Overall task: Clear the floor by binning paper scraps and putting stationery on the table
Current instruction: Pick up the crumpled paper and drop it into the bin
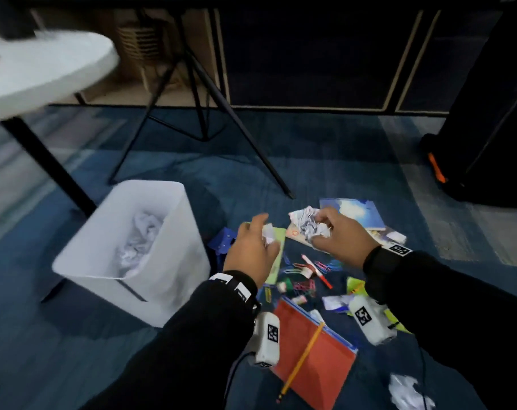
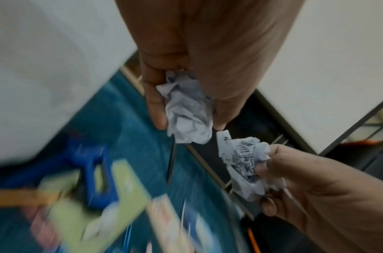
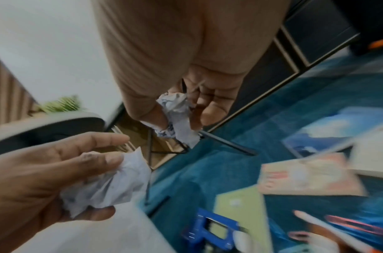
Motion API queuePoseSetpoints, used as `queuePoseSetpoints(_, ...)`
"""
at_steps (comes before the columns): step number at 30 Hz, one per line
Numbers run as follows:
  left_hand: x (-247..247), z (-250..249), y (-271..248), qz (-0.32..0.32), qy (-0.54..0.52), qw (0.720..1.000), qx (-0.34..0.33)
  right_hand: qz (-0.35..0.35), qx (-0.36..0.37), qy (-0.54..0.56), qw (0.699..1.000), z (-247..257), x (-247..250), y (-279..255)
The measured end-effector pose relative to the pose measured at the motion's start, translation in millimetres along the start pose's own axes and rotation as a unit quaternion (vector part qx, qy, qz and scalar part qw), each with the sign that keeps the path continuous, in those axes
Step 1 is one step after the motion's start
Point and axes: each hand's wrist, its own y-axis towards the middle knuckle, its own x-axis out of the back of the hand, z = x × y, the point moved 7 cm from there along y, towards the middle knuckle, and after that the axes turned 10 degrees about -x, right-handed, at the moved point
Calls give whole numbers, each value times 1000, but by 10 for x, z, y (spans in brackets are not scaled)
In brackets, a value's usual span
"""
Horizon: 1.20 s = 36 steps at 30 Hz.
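Crumpled paper scraps (image 1: 310,224), light and soft, sit pinched in my right hand (image 1: 338,232) and left hand (image 1: 251,250); loose grip suffices.

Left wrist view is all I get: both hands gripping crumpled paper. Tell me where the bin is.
Observer: The white bin stands on the carpet just left of the left hand, with crumpled paper already inside.
Operator: Report any scraps left on the floor.
Observer: A crumpled white scrap lies beside the right sleeve, in the head view's lower right corner.
Operator: Name stationery near me.
Observer: A yellow pencil lies across a red folder, below the hands.
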Motion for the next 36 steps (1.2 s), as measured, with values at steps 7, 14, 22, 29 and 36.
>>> queuePoseSetpoints(7,1804,271,-122,-203,86,975,2,36,143,75,986,1667,-175,-40)
queuePoseSetpoints(14,1946,1204,-314,20,216,959,182,70,196,32,978,2526,-695,78)
queuePoseSetpoints(22,1828,1399,-497,0,259,954,154,129,194,-53,971,2879,-1310,181)
queuePoseSetpoints(29,1877,1111,-512,-106,208,965,116,78,183,-48,979,2325,-944,101)
queuePoseSetpoints(36,1320,102,-279,-120,182,967,-129,101,51,-111,987,949,-622,-92)
